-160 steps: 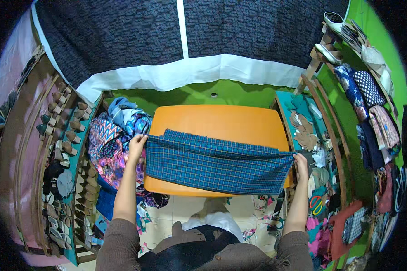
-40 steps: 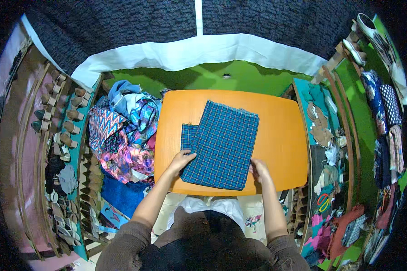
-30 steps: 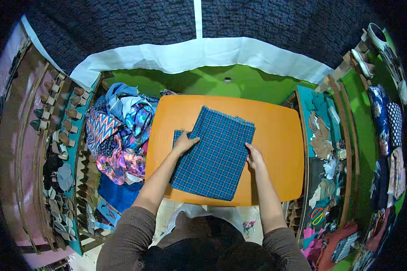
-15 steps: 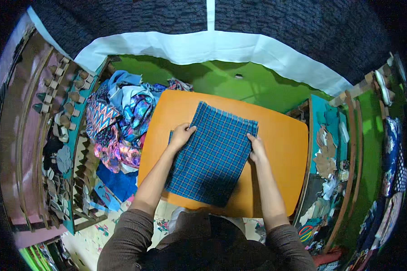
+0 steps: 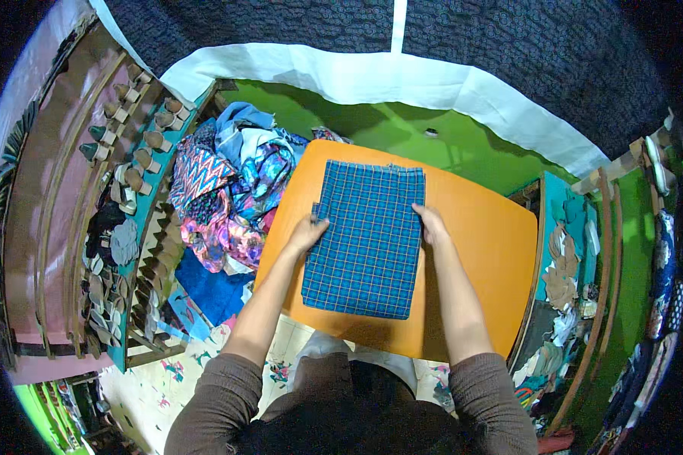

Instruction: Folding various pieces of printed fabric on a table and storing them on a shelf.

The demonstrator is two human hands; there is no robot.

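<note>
The left hand [image 5: 305, 235] pinches the folded cloth [image 5: 366, 250] at nine o'clock, the right hand [image 5: 433, 226] at two, over the counter [image 5: 497, 258].

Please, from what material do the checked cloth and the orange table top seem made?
Checked cloth: woven fabric, apparently matte, perhaps cotton; its upper edge looks frayed.
Orange table top: perhaps plastic or laminated board, smooth and evenly coloured; no wood grain shows.
</note>
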